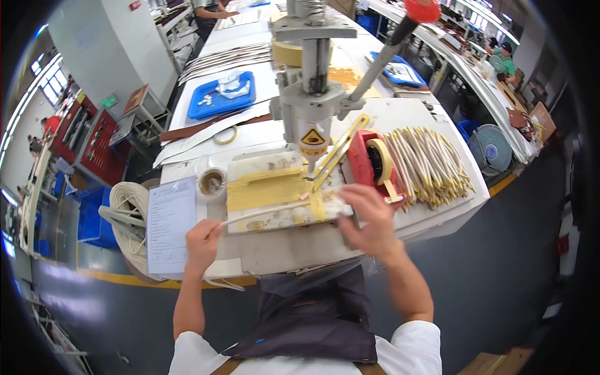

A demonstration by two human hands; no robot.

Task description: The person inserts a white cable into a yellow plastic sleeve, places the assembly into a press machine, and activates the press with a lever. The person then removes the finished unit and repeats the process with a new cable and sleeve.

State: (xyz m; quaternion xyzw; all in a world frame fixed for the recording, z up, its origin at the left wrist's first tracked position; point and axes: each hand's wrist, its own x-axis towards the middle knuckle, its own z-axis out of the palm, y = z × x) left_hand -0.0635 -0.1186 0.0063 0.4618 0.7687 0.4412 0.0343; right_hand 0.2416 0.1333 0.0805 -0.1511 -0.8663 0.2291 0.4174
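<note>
My left hand [203, 242] pinches the near end of a long white cord [262, 214] that runs across a stained work plate [278, 220] patched with yellow tape. My right hand [369, 219] holds the cord's other end down at the plate's right side, next to a red tape dispenser [369, 164]. Above the plate stands a grey press machine [310, 100] whose nozzle points down at a yellow ruler-like guide [337, 153]. Its lever with a red knob [420, 9] rises to the upper right.
A heap of cut yellow-white cord pieces [431, 165] lies right of the dispenser. A paper form [170, 225] and a small round pot [212, 182] sit to the left, with a coil of white cord [128, 215] beyond the table's edge. A blue tray [222, 95] lies farther back. Other people work at distant tables.
</note>
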